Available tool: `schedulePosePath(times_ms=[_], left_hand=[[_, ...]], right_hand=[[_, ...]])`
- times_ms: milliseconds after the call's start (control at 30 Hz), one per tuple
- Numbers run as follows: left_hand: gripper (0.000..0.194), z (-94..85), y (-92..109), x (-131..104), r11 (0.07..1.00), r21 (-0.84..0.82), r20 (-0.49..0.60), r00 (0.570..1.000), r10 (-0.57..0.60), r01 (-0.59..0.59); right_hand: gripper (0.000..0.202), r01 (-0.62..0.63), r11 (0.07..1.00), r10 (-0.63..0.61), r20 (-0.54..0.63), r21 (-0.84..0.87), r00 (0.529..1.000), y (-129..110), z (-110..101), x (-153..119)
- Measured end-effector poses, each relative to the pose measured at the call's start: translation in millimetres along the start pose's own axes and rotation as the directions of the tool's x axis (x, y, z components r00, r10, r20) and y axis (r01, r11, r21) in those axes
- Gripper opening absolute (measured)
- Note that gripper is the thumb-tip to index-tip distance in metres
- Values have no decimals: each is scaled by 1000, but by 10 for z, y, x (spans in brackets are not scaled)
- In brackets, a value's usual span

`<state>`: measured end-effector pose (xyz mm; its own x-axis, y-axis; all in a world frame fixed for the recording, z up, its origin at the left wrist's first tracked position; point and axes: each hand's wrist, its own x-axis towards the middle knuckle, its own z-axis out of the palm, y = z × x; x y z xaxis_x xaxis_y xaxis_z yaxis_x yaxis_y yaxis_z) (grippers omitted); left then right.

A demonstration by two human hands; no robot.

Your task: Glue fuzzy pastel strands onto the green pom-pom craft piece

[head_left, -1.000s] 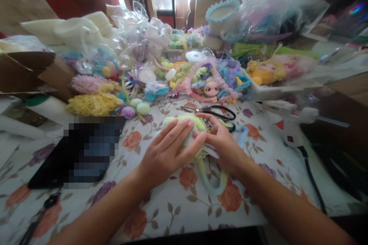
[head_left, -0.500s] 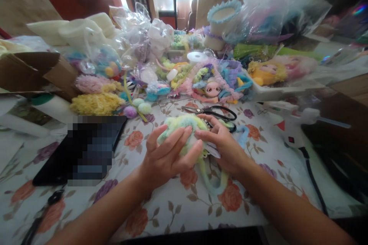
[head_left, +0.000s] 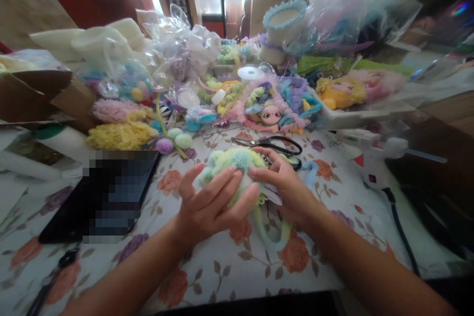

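A fuzzy pastel green and yellow plush piece [head_left: 240,158] is held between both hands above the table. My left hand [head_left: 211,200] presses its middle fingers onto the front of the plush, with the index finger raised and the thumb apart. Gripping the right side is my right hand [head_left: 287,177], its fingertips over the upper edge. A white tag [head_left: 272,193] with dark lettering hangs beside the right palm. From underneath, a fuzzy strip [head_left: 276,242] curves down over the floral cloth. The underside of the plush is hidden.
Black-handled scissors [head_left: 285,144] lie just beyond the hands. A tablet [head_left: 74,197] is at left, a glue gun [head_left: 374,168] with a cord at right. Behind are pompoms [head_left: 182,140], a doll head [head_left: 271,114], a white tray [head_left: 344,121], bags and a cardboard box [head_left: 37,94].
The left fingers have slid slightly down and left, so more of the blue-green fuzz on top shows. The right hand keeps its grip. The whole view has shifted a little.
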<state>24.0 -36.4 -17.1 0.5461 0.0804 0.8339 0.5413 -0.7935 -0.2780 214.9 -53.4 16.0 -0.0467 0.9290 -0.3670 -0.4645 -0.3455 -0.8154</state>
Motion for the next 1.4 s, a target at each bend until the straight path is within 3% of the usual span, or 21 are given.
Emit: schedulePosePath(times_ms=[167, 533, 867, 1200, 1300, 1400], left_hand=[[25, 0, -13, 37, 998, -37, 76, 996, -47, 50], [29, 44, -40, 42, 999, -15, 163, 986, -35, 38], [22, 22, -21, 19, 998, 17, 115, 992, -59, 58], [23, 7, -16, 5, 999, 36, -43, 999, -19, 21], [24, 30, -52, -9, 1000, 21, 23, 1000, -21, 21], [37, 77, -96, -38, 997, -47, 130, 990, -55, 62]], right_hand=[[73, 1, 999, -2, -30, -37, 1000, 41, 6, 6], [73, 41, 990, -49, -57, -133, 997, 155, -16, 61], [84, -1, 996, -6, -68, -94, 998, 102, 25, 35], [68, -3, 1000, 3, -10, 9, 1000, 35, -4, 19], [68, 28, 1000, -28, -32, -15, 999, 45, -7, 31], [71, 75, 993, -80, -61, -92, 995, 83, -15, 54]])
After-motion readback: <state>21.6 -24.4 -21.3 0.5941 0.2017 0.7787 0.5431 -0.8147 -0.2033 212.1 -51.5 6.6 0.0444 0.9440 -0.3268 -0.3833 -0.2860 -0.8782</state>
